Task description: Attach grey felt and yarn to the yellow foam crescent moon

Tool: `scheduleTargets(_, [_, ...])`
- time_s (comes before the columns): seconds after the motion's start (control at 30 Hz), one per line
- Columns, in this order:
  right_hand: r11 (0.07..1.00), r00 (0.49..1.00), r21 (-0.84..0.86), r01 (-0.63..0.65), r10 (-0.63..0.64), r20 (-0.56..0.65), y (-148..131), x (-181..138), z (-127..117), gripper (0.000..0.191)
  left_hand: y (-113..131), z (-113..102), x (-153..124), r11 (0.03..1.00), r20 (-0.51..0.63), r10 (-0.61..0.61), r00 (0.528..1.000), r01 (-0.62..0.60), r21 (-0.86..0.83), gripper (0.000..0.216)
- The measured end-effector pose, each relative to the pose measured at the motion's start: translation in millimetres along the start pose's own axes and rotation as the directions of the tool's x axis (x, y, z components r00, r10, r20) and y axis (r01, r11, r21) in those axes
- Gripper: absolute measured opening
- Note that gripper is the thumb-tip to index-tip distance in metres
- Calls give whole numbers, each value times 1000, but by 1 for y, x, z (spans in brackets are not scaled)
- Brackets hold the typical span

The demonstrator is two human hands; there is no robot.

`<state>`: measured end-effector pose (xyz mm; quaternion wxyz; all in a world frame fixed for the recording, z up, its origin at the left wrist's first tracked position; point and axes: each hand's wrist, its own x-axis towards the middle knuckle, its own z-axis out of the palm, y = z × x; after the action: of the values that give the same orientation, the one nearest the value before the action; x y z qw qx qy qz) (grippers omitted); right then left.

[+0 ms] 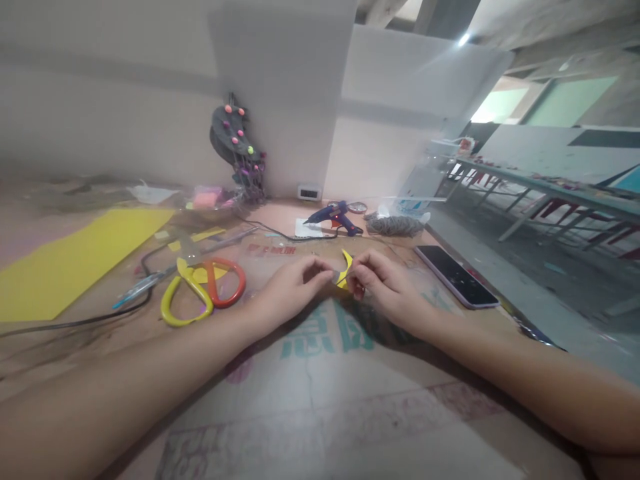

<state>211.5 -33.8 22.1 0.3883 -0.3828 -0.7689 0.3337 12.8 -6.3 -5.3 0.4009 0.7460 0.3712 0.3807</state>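
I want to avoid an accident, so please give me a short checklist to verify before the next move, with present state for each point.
1. Yellow piece held: ok, at the right hand's fingers.
2. Left hand gripping it too: cannot tell, too small and blurred.
3. Glue gun away from both hands: ok, it lies beyond them.
4. Glue gun cool: cannot tell; a red light shows on it.
5. Scissors out of the left arm's way: not ok, handles lie close beside the forearm.
6. Phone apart from the right hand: ok.
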Motion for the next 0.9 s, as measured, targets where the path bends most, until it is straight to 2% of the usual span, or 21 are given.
scheduleTargets(0.17, [998,998,46,33,-30,-56,2,0,0,22,2,2,-3,999,27,-24,999,23,47,33])
scheduleTargets(0.33, [998,998,47,43,-41,-40,0,-1,-1,20,3,3,-5,993,37,10,999,-14,120,31])
scheduleTargets(0.6, [997,999,79,8,-4,-44,-2,6,-7,22,8,1,-5,990,20,41,999,-44,136,22])
scheduleTargets(0.77, [995,995,-63,-77,73,-63,-7,15,-19,21,13,0,-8,981,-15,95,995,-91,169,21])
scheduleTargets(0.9, [966,990,-226,-122,135,42,-7,25,-40,24,16,-1,-9,978,-18,108,994,-103,182,19])
